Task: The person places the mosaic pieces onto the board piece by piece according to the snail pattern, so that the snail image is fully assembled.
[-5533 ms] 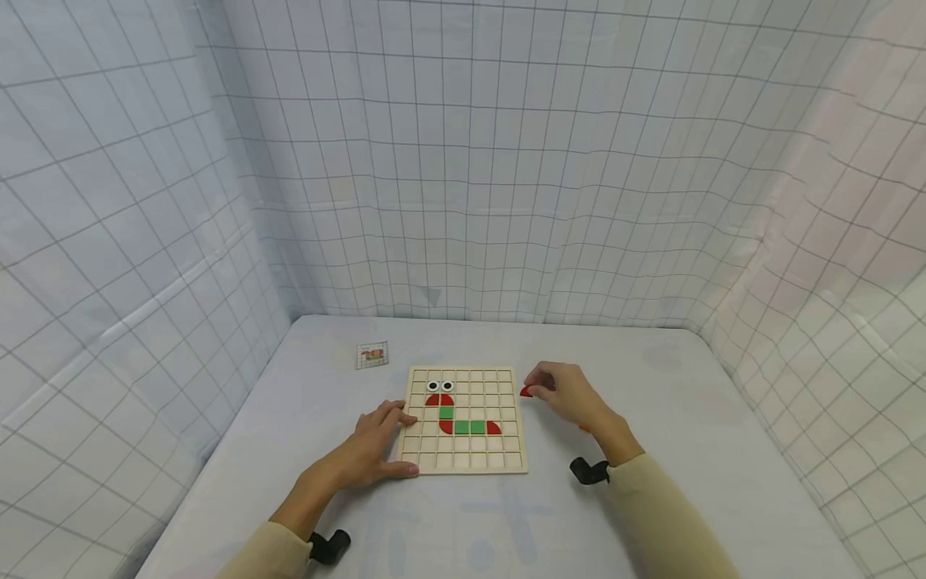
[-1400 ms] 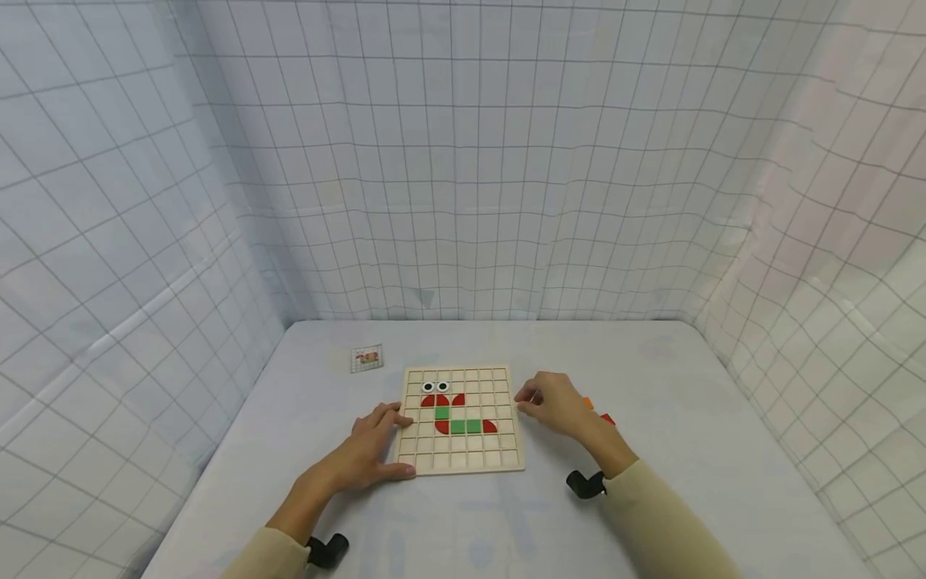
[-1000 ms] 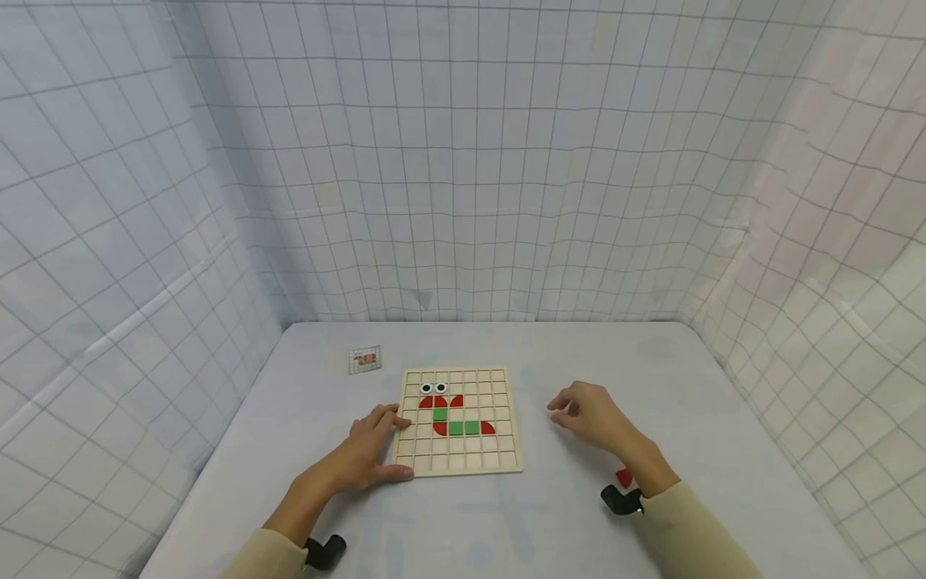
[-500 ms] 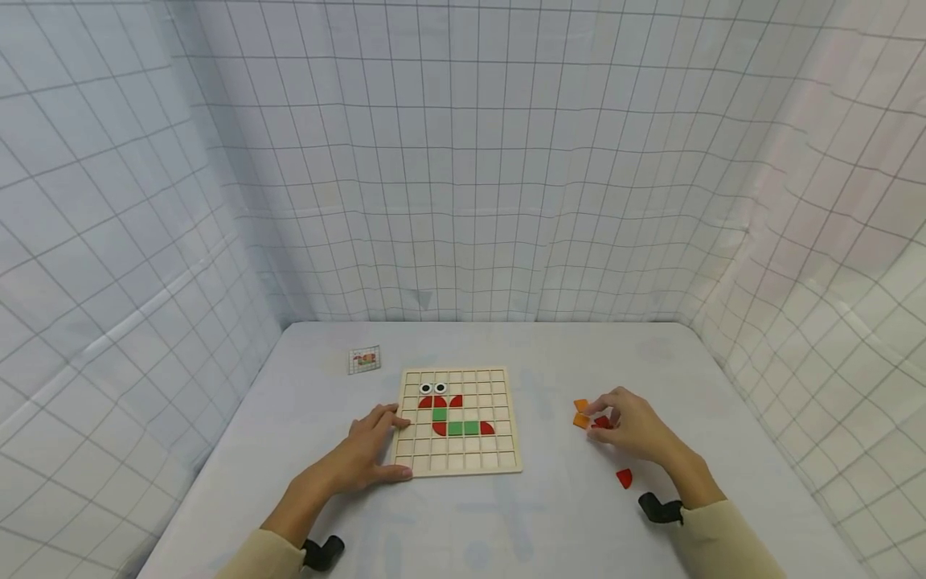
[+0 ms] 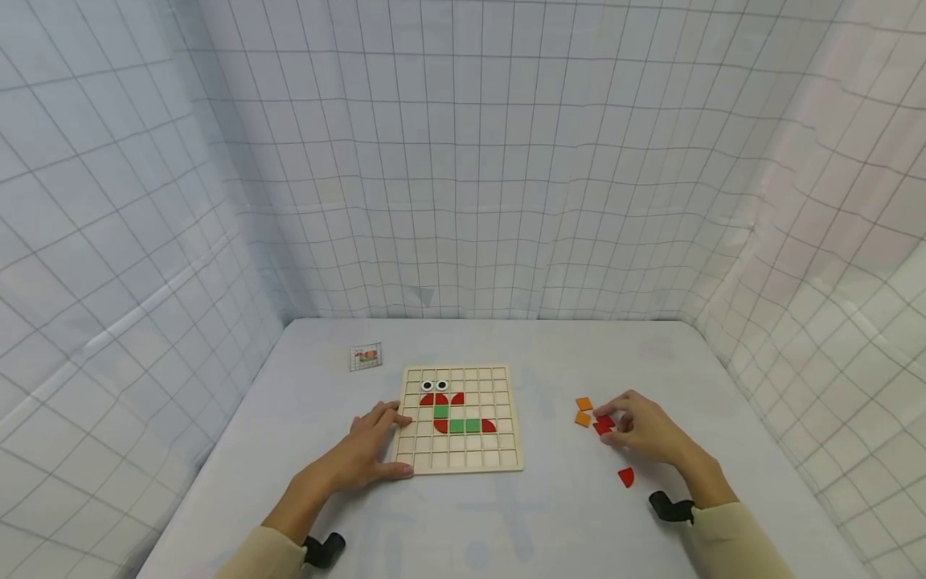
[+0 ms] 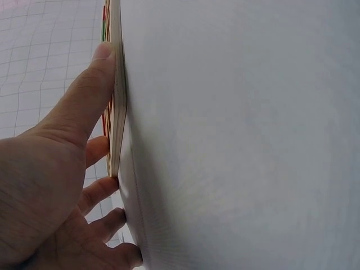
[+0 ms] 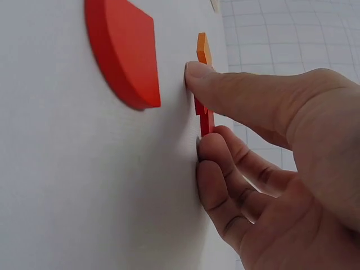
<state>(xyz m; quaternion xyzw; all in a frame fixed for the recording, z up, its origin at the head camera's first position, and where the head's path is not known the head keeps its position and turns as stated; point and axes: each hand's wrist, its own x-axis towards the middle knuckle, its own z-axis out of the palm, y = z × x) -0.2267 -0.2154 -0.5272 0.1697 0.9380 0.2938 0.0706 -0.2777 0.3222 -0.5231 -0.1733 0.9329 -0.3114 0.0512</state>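
My left hand [image 5: 365,458] rests at the left edge of a wooden grid board [image 5: 463,460], thumb on its near corner and fingers spread along the side. The thumb [image 6: 84,95] lies on the rim in the left wrist view. Red quarter-circle and green square tiles on the board form a snake-like shape with two round eyes [image 5: 442,386]. My right hand [image 5: 644,428] is at two loose red tiles [image 5: 602,429] on the table; thumb and index fingertips are right at their edges. Whether it pinches them, I cannot tell. Other right fingers [image 6: 107,228] are not shown in this view.
Two orange square tiles [image 5: 583,419] lie just left of the right fingertips. Nearer me is a single red quarter-circle tile [image 5: 626,478]. A small picture card [image 5: 366,356] lies beyond the board at the left. Gridded white cloth [image 5: 477,201] walls in the table's back and sides.
A red quarter-circle tile, earlier in my right hand, now sits on the board beside the other red ones. My right hand has moved right to the loose tiles. The left hand has stayed.
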